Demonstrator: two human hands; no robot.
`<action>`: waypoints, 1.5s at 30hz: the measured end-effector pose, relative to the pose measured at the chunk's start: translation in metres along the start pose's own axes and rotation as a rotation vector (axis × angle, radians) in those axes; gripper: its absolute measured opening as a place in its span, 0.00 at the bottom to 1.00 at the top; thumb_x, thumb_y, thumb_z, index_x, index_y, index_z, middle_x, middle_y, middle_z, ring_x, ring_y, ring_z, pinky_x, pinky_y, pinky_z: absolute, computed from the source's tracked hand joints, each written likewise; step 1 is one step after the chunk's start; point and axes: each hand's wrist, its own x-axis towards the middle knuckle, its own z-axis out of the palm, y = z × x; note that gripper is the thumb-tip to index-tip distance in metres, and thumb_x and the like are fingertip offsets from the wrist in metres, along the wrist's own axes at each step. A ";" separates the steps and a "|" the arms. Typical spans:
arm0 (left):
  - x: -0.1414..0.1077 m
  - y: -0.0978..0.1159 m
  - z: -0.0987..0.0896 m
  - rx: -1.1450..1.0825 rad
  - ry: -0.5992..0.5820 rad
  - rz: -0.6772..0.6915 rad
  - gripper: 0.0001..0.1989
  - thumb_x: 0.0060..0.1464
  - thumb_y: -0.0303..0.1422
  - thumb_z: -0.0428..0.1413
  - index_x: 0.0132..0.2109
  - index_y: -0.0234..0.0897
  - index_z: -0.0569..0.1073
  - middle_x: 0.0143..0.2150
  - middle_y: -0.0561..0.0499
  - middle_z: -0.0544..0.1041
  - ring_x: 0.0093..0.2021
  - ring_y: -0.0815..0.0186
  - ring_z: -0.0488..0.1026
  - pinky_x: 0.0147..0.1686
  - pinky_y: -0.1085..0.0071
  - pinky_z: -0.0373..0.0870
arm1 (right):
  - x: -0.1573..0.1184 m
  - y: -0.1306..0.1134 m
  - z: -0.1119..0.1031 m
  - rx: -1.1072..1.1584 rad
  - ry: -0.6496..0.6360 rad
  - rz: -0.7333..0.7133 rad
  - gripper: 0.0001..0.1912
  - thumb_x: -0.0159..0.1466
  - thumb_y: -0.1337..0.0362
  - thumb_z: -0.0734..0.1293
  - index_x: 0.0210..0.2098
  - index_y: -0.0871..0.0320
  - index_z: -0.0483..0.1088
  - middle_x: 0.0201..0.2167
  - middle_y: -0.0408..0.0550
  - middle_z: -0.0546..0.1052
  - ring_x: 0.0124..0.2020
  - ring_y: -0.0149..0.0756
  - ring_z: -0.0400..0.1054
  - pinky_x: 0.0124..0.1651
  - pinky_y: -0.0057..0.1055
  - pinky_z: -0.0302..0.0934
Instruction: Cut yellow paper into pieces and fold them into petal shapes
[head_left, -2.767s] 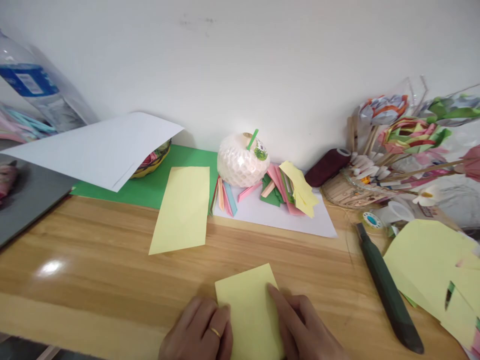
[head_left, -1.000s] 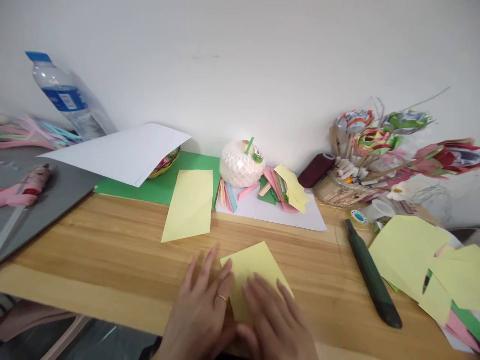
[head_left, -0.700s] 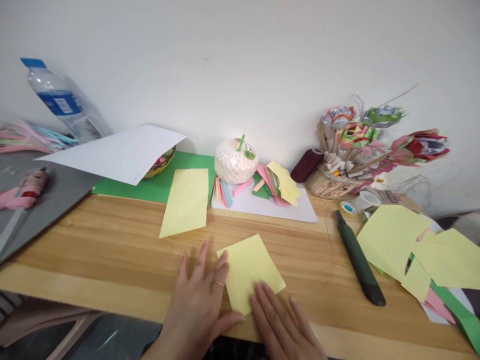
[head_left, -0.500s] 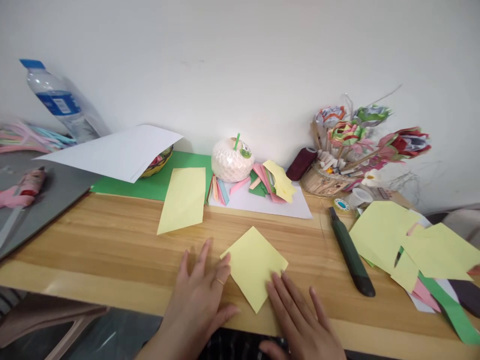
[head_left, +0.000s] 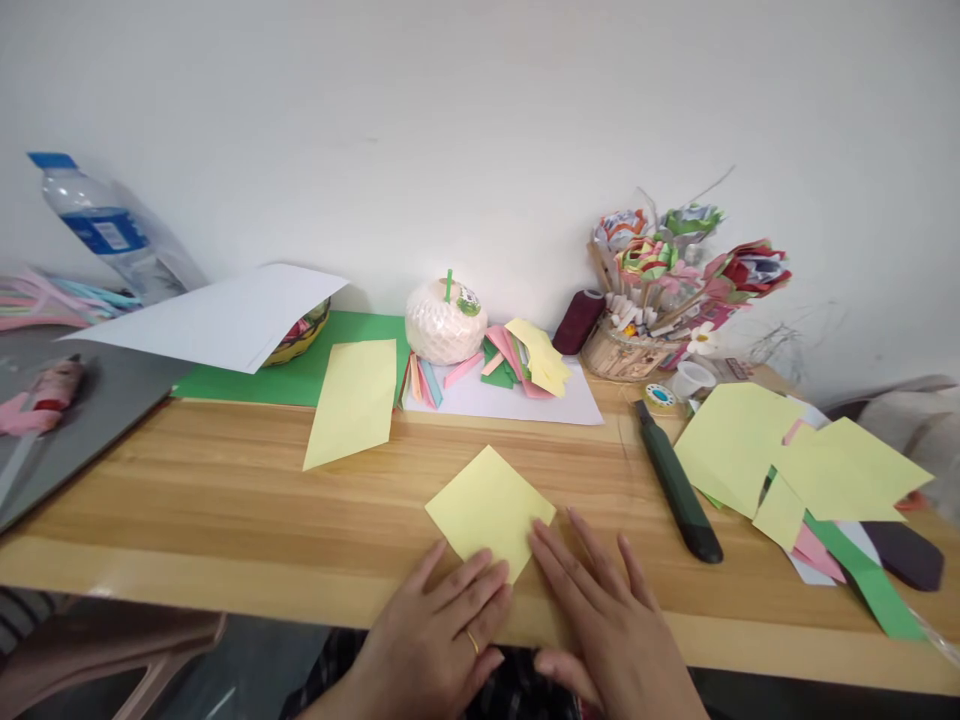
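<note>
A square of yellow paper lies flat on the wooden table, turned so that one corner points toward me. My left hand, with a ring on one finger, rests its fingertips on the paper's lower left edge. On the other side, the fingers of my right hand lie stretched out, with their tips at the paper's right corner. Both hands are open, palms down. Part of the near corner is close to my left fingertips. A second yellow sheet lies farther back to the left.
A green utility knife lies to the right, beside yellow paper pieces. At the back are a wrapped coconut, paper flowers in a basket and a dark thread spool. On the left, a glue gun rests on a grey board.
My left hand has slid from the paper's left corner down and right to its lower left edge. The right hand stays by the right corner. The view has shifted slightly.
</note>
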 end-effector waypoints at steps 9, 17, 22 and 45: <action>-0.009 0.001 -0.004 -0.024 0.012 -0.026 0.16 0.62 0.29 0.42 0.50 0.37 0.71 0.54 0.51 0.72 0.59 0.63 0.61 0.64 0.54 0.31 | 0.005 0.008 -0.007 0.053 -0.057 0.121 0.28 0.65 0.51 0.55 0.60 0.58 0.55 0.59 0.42 0.63 0.62 0.43 0.48 0.61 0.46 0.28; 0.006 -0.016 -0.047 -0.174 -0.151 -0.045 0.22 0.62 0.27 0.43 0.62 0.30 0.54 0.58 0.44 0.67 0.59 0.68 0.62 0.59 0.67 0.57 | -0.002 0.017 0.003 0.067 0.101 0.347 0.27 0.67 0.54 0.52 0.60 0.64 0.52 0.56 0.53 0.67 0.58 0.44 0.55 0.59 0.46 0.40; 0.050 -0.049 -0.063 -0.318 -0.249 0.082 0.19 0.62 0.23 0.40 0.56 0.40 0.63 0.57 0.54 0.69 0.64 0.66 0.52 0.61 0.62 0.51 | 0.000 0.062 0.004 -0.162 0.070 0.744 0.25 0.66 0.57 0.55 0.55 0.69 0.59 0.49 0.62 0.70 0.48 0.50 0.62 0.48 0.42 0.56; 0.072 -0.066 -0.012 -0.280 -0.622 0.034 0.24 0.66 0.39 0.34 0.66 0.41 0.44 0.68 0.50 0.45 0.67 0.65 0.41 0.62 0.59 0.41 | -0.080 -0.006 -0.060 0.449 -0.066 0.367 0.21 0.66 0.62 0.55 0.59 0.50 0.53 0.44 0.49 0.71 0.35 0.31 0.74 0.28 0.20 0.67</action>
